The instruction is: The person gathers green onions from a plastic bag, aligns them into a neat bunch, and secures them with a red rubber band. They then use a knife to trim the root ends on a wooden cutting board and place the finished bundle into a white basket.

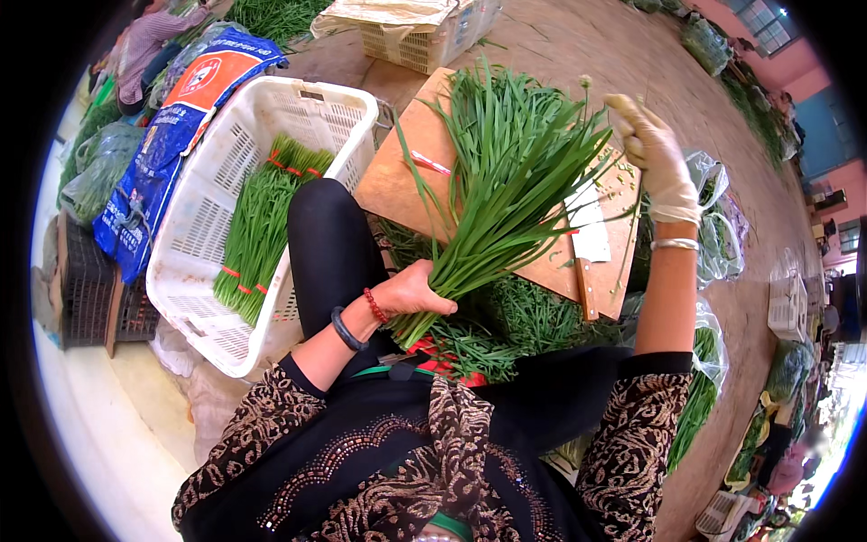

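Observation:
My bare left hand [414, 293] grips a bundle of long green garlic chives [501, 217] near its stem ends, tilted over a wooden board [399, 176]. More loose chives [484, 115] lie on the board behind it. My right hand [640, 132] wears a pale glove and is raised beside the leaf tips; its fingers are curled, and whether they pinch a thin stem is unclear. A cleaver [588, 223] with a wooden handle lies on the board, near chopped green bits [620, 176]. A red and white strip [430, 162] rests at the board's left.
A white plastic crate [166, 261] at the left holds chive bundles [254, 237] tied with red bands. Cut greens [535, 308] lie below the board. A blue and orange sack [145, 183] borders the crate. Plastic bags of greens [711, 223] stand right. A person [145, 51] sits far left.

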`<state>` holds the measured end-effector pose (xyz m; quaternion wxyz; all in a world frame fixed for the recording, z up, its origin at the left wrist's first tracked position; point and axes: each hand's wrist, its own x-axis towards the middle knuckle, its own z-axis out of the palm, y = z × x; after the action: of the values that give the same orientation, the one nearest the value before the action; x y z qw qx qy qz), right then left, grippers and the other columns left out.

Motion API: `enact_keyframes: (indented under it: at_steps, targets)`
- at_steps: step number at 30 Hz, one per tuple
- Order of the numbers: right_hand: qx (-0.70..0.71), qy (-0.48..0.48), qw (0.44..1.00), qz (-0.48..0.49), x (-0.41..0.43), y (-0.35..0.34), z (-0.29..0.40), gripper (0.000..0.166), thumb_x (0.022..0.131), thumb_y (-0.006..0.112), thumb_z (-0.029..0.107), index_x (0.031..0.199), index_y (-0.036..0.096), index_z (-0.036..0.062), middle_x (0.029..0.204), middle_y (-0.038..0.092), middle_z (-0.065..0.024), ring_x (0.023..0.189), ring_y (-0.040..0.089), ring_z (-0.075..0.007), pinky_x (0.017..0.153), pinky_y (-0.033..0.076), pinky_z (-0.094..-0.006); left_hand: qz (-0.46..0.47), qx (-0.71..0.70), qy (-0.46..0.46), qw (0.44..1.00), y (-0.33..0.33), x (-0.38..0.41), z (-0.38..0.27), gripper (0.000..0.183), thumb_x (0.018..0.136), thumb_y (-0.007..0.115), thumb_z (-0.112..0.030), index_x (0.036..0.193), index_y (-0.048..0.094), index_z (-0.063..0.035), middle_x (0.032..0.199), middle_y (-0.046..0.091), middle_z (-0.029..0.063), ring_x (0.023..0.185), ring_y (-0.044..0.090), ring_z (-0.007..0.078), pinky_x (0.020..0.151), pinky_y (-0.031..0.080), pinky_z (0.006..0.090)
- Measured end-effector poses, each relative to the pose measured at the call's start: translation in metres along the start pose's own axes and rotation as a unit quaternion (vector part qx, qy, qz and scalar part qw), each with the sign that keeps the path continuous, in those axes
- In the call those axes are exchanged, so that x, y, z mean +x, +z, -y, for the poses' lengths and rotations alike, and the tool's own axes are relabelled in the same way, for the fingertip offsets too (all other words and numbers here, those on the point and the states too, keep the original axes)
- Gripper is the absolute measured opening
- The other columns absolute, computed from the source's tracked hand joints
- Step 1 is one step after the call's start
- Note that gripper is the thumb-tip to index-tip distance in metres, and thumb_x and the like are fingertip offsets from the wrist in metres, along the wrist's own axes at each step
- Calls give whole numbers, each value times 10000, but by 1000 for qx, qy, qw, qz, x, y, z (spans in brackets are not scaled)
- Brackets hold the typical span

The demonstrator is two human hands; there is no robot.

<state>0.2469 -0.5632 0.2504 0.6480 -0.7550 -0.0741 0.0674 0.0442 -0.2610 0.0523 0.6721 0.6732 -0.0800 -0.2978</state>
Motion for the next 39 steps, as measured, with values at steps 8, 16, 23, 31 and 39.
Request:
enact_keyframes:
  at_steps: [8, 16, 23, 31, 39]
  targets:
    - [-212, -68, 975, 5, 14, 34, -4, 308, 876, 707, 380, 1025, 766, 117, 934, 675, -10, 836, 564, -122, 819, 443, -269, 8, -3, 7, 1000, 1, -8, -5, 516, 723, 801, -115, 1183, 604, 13, 1001, 667, 44, 893, 594, 126, 835, 488, 291]
    - [-201, -63, 974, -80, -7, 8, 33, 261, 936, 653, 343, 962, 782, 117, 802, 573, 73, 688, 439, -58, 641, 373, -214, 79, -42, 22, 996, 0, -13, -31, 440, 723, 794, -151, 1101, 610, -24, 918, 658, 29, 839, 599, 112, 772, 494, 283]
    - [-138, -88, 984, -70, -21, -17, 51, 283, 972, 608, 319, 1027, 747, 79, 794, 641, 67, 513, 286, 5, 471, 229, -191, 147, -55, 34, 987, 6, -14, -47, 515, 735, 809, -206, 1163, 601, -9, 946, 664, 37, 873, 593, 115, 798, 487, 285]
    - [-23, -129, 987, -92, -19, -62, 61, 306, 997, 582, 279, 1073, 702, 8, 857, 674, 14, 488, 295, 8, 430, 199, -177, 145, -19, 58, 988, 2, -19, -54, 506, 737, 797, -215, 1154, 597, -8, 945, 660, 32, 861, 579, 115, 789, 480, 292]
    - [40, -168, 938, -300, -17, -238, 99, 258, 988, 599, 259, 1105, 712, 59, 811, 634, 79, 523, 297, 16, 450, 218, -166, 117, -4, 39, 992, -7, -33, -23, 705, 680, 836, -178, 1289, 530, 3, 1102, 621, 46, 1010, 548, 136, 895, 461, 302]
